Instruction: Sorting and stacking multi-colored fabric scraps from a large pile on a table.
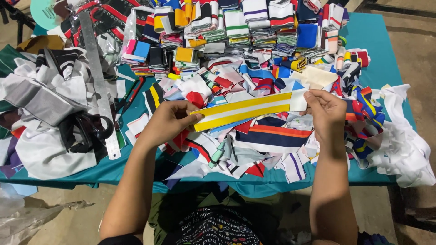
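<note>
Left of the yellow-and-white striped strip [243,110]: metal ruler [99,81], black scissors [91,129]; left hand [165,121] pinching the strip's left end, right hand [326,111] pinching its white right end; strip stretched above loose fabric scraps [268,136], folded stacks [236,27] behind, teal table [377,36] beneath.

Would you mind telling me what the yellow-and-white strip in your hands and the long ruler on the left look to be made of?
The yellow-and-white strip looks like ribbed knit fabric, matte; it sags slightly between the left hand and right hand. The ruler seems metal, likely steel or aluminium: grey, rigid, straight, with a dull sheen.
</note>
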